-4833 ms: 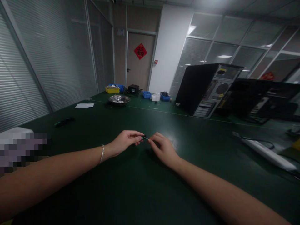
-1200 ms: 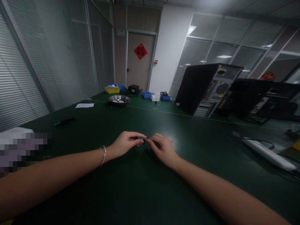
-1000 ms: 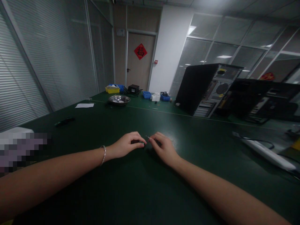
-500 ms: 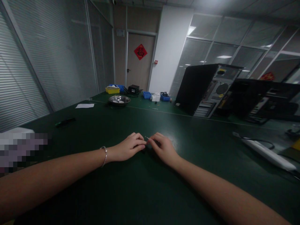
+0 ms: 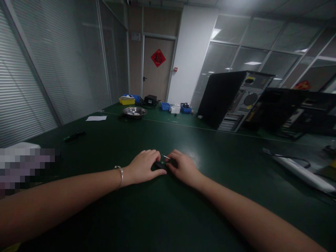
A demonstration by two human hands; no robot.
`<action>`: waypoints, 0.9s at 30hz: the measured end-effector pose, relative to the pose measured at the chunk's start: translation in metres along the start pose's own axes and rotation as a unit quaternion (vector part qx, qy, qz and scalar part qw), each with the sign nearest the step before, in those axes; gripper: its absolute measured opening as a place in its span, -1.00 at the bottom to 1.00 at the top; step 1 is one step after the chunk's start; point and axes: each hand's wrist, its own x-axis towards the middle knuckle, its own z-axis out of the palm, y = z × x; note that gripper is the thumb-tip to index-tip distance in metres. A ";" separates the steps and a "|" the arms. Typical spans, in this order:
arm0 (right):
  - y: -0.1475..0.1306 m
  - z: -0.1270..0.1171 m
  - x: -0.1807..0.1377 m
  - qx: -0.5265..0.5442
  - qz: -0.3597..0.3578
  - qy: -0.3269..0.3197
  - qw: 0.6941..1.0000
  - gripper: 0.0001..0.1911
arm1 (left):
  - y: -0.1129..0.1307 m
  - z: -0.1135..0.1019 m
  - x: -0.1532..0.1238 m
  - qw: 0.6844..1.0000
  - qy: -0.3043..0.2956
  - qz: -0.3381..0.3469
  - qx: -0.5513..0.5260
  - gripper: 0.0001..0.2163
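Small dark part (image 5: 159,165) at the middle of the table (image 5: 154,220), a green fleck at its right end, sitting between the thumb and fingers of the left hand (image 5: 145,166). It looks like a light grasp, thumb stretched along the near side. Facing it, the right hand (image 5: 184,167) pinches a thin metal tool (image 5: 165,157), tip pointing left, close by the part; contact, I can't call it. Looks like fine two-handed work on the part, tool poised rather than seated. The moment calls for a firm left hold, the part angled to meet the tip, no slipping.

Now the murky bits: fingers cover much of the part, so whether it rests on the table can't be told. The tool's other end vanishes inside the right hand. Out left, a dark object (image 5: 75,136) is too dim to name, and a pixelated patch (image 5: 28,168) runs off the edge.
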 end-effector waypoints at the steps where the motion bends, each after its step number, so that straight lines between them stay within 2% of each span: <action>1: 0.000 0.000 0.000 -0.004 -0.003 -0.002 1.000 -0.88 | 0.000 0.000 0.000 1.000 0.001 0.002 0.000 -0.67; 6: -0.001 -0.003 -0.002 -0.001 -0.013 -0.014 1.000 -0.90 | -0.005 0.002 0.001 0.999 0.009 0.010 -0.048 -0.80; 15: -0.002 -0.010 -0.005 0.046 -0.043 -0.064 0.996 -0.65 | -0.017 0.005 0.001 0.986 0.009 0.000 -0.168 -0.65; 19: -0.004 -0.013 -0.004 0.030 -0.056 -0.086 0.994 -0.66 | -0.018 0.004 0.001 0.983 0.003 -0.003 -0.183 -0.59; 27: 0.001 -0.010 -0.001 0.019 -0.039 -0.083 0.996 -0.79 | -0.017 0.003 0.001 0.983 0.005 -0.004 -0.186 -0.63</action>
